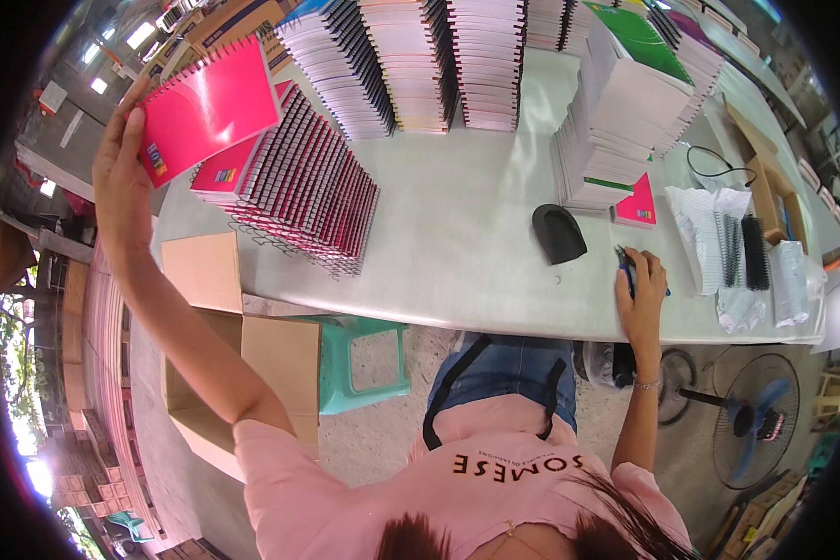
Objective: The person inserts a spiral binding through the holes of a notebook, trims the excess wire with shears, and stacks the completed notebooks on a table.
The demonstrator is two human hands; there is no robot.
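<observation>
My left hand (121, 177) is raised at the far left, fingers closed on the edge of a pink spiral notebook (217, 110). That notebook is tilted above the tall stack of pink notebooks (313, 191), whose wire spirals face me. Near the table's front edge on the right, my right hand (642, 297) rests with its fingers around small blue-handled pliers (624, 265). The pliers' metal tip points away from me. A black rounded piece (558, 235) lies to the left of that hand. Beyond it, a single pink notebook (636, 203) lies partly under a white stack.
Tall stacks of spiral notebooks (485, 65) line the table's far side, with a green-topped stack (639, 42) at right. Black wire coils (754, 254) on white wrapping (695, 238) lie right of my hand. Below stand an open carton (280, 373), a green stool (338, 373) and a fan (756, 420).
</observation>
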